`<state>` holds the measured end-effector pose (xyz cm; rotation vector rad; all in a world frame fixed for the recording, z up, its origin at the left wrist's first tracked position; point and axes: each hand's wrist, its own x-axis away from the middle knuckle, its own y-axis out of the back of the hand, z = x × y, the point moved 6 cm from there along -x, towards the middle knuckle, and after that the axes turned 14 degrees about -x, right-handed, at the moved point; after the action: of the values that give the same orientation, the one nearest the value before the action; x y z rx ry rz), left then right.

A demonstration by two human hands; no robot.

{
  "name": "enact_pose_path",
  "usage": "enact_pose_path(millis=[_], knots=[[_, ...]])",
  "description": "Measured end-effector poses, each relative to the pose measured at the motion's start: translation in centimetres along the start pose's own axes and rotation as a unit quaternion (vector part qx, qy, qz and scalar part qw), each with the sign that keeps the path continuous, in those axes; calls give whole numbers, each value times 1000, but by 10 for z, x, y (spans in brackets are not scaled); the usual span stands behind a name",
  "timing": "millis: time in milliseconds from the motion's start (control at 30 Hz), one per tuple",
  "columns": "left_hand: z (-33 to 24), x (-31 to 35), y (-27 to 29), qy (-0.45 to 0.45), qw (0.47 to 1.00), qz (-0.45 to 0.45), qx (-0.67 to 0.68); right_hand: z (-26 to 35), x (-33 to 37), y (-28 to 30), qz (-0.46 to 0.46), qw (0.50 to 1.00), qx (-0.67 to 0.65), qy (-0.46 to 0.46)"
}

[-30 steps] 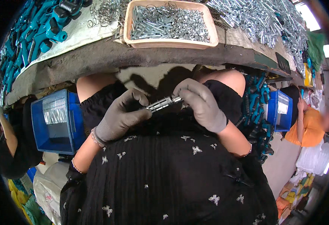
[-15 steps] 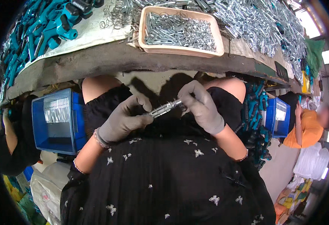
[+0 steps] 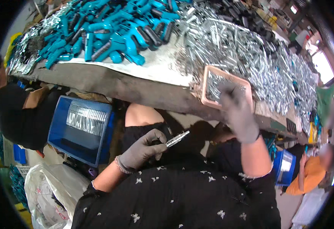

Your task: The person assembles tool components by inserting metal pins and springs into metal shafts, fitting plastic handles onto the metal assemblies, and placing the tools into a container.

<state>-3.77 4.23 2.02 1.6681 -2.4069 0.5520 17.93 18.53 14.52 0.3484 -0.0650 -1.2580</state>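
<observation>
My left hand point(image 3: 141, 152), in a grey glove, is closed over my lap around one end of a slim silvery metal rod assembly point(image 3: 178, 139). The other end of this piece points up and to the right. My right hand point(image 3: 240, 118), gloved the same way, is over a pale pink plastic tray point(image 3: 211, 103) at the table's front edge. Small metal parts point(image 3: 214, 84) fill the tray. Motion smears the right fingers, so whether they grip anything cannot be seen.
Teal tool housings point(image 3: 115, 28) are heaped on the table's left part. Loose shiny metal parts point(image 3: 228, 42) pile up behind the tray. A blue crate point(image 3: 75, 147) with stacked metal strips stands at my left, near a white plastic bag point(image 3: 41, 183). A co-worker in orange point(image 3: 308, 171) sits at far right.
My right hand has left the metal piece and moved up and right to the tray. My left hand still holds the piece. The view has turned toward the left.
</observation>
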Motion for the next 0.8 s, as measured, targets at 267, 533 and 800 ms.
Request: enact_pose_path(millis=[267,533,800], knots=[[15,7,22,-2,1000,-13,28,69,-254,-30,-81,842,364,390],[27,24,65,-38,997,-43,42,63,-324,-102,-2,959,136,250],[18,15,98,-37,997,-37,49,41,-371,-219,139,931,305,147]])
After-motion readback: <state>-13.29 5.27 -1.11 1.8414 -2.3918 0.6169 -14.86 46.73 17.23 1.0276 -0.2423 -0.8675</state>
